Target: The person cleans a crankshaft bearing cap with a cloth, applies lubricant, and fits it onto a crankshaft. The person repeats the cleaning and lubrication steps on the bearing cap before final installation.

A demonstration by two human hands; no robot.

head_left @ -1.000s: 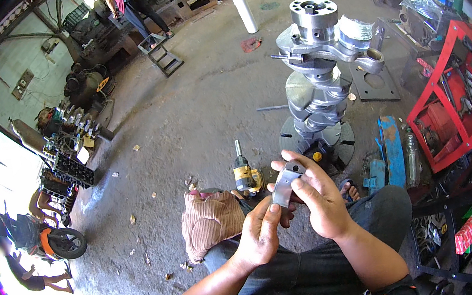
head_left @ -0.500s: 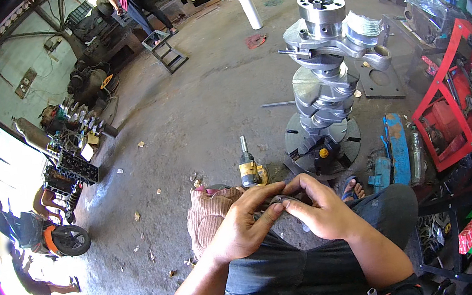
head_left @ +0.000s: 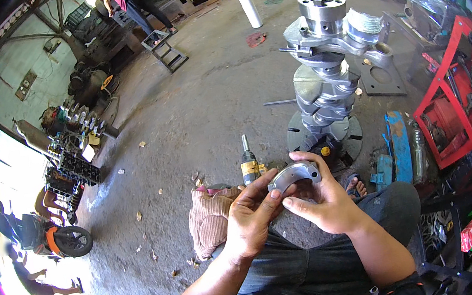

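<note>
Both hands hold a half-round grey metal connecting rod cap [head_left: 293, 174] above my lap, its arch upward and a bolt hole showing at the right end. My left hand [head_left: 251, 219] grips the left end between thumb and fingers. Around the right end closes my right hand [head_left: 328, 202], its index finger behind the cap and its thumb in front. Beyond them a shiny crankshaft [head_left: 327, 81] stands upright on a round slotted base [head_left: 301, 138]. A connecting rod [head_left: 379, 55] juts rightward from its upper part.
A yellow and black cordless driver [head_left: 249, 170] stands just past my left hand, beside a pinkish ribbed cloth [head_left: 212, 221]. At right are a blue metal bar [head_left: 399, 148] and a red tool rack [head_left: 448, 103]. A person [head_left: 139, 9] stands far back; a motorbike [head_left: 52, 238] is at left.
My hands have opened out around the cap and turned it, so its arch shows where fingers covered it before. My right index finger has risen behind it.
</note>
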